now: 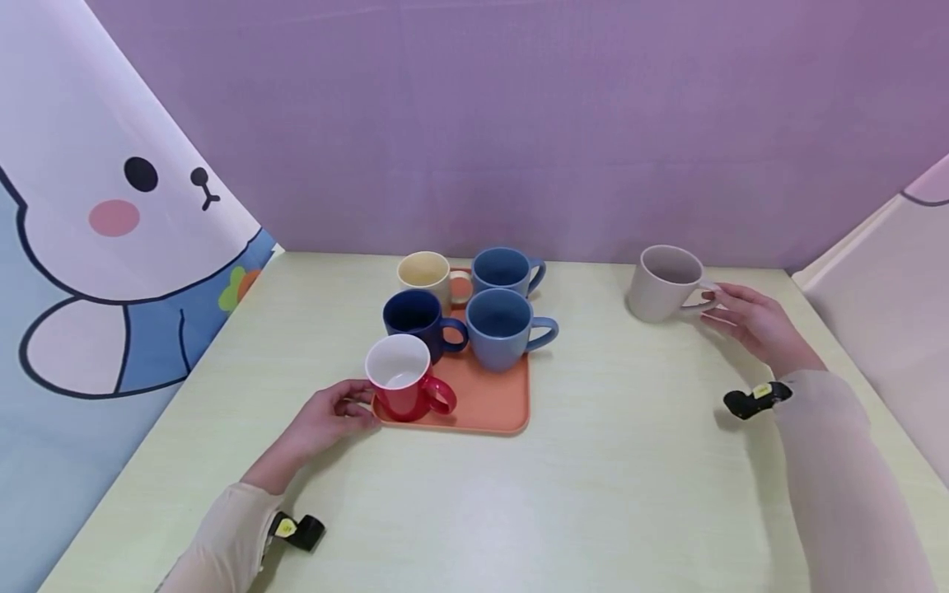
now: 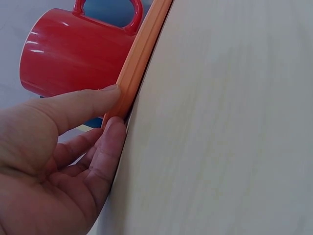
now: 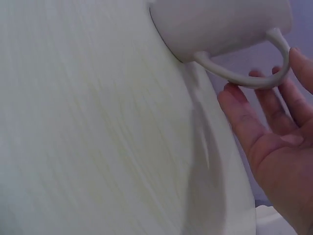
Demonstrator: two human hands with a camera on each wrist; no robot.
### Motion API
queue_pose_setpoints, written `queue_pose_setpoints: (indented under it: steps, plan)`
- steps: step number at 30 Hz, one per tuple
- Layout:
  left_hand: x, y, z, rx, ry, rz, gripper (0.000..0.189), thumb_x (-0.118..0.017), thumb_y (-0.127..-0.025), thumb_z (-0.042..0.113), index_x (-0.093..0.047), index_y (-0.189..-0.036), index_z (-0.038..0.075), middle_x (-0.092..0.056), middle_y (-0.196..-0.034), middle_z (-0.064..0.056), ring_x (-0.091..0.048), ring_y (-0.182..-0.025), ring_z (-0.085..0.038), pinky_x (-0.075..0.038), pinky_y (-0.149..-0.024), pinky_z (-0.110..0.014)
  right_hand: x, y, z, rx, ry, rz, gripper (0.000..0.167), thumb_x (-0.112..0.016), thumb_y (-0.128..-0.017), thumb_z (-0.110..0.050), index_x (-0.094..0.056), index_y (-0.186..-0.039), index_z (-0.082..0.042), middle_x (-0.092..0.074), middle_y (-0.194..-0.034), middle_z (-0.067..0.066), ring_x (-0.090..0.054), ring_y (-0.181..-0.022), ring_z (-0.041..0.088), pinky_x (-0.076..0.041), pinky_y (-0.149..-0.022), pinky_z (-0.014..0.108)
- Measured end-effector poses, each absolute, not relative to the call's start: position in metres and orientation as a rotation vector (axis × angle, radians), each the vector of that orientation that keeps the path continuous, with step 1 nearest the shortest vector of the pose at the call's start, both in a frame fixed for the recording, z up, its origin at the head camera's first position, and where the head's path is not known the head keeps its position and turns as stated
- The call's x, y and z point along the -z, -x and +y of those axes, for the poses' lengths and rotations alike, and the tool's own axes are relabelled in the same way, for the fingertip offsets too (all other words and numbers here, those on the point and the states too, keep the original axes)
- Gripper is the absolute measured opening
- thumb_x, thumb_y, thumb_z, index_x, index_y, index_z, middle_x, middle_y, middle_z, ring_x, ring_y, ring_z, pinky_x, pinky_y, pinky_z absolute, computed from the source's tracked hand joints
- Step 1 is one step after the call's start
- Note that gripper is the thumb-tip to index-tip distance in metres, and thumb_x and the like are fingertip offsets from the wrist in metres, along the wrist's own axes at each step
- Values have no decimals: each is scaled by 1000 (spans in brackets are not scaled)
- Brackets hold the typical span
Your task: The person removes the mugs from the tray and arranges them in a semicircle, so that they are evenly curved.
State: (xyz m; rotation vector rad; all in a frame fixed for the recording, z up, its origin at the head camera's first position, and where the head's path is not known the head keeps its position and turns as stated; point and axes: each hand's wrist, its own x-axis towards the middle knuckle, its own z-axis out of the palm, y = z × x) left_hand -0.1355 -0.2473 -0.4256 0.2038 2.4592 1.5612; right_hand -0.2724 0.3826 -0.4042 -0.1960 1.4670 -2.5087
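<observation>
An orange tray lies on the table with several mugs on it. My left hand grips its near left corner, thumb on the rim and fingers beneath the edge. Beside that thumb stands a red mug with a white inside. Behind it on the tray are a dark blue mug, a cream mug and two lighter blue mugs, the nearer one in front of the farther one. At the right, my right hand lightly holds the handle of a pale grey mug, thumb and fingertips against it.
The pale wooden table meets a purple backdrop behind the mugs. A cartoon-print cloth hangs along the left side, and a pale cloth along the right.
</observation>
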Motion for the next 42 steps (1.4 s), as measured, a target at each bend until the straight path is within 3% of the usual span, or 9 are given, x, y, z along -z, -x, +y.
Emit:
queue_pose_setpoints:
  steps: [8,23,31,42]
  plan:
    - [425,136,-247,-1563,-195,2452,53,-73,-87,-1,-49,-133,-14,-60,-118,-24,-65,-96,-29,-54,-81,-22,398,254,385,2646,-47,1384,21,-47,-99,9,-65,-104,0,-68,-100,11,-72,-88,30,-58,-80,37]
    - [424,136,-247,-1562,-197,2452,53,-72,-87,-2,-48,-133,-14,-60,-117,-25,-65,-96,-29,-54,-81,-22,400,239,370,2611,190,1361,30,-41,-100,13,-67,-107,1,-72,-100,17,-72,-90,32,-58,-81,38]
    - [424,138,-248,-1567,-203,2444,53,-72,-87,-3,-48,-133,-14,-60,-117,-25,-65,-96,-29,-54,-80,-21,404,235,348,2515,300,1486,35,-36,-101,14,-67,-109,-1,-72,-102,12,-72,-92,29,-57,-83,36]
    - [424,138,-248,-1571,-205,2440,53,-72,-88,-2,-48,-133,-14,-60,-118,-25,-65,-96,-29,-54,-80,-21,410,228,318,2366,328,1626,35,-40,-101,11,-69,-108,-7,-71,-102,8,-72,-92,22,-57,-83,34]
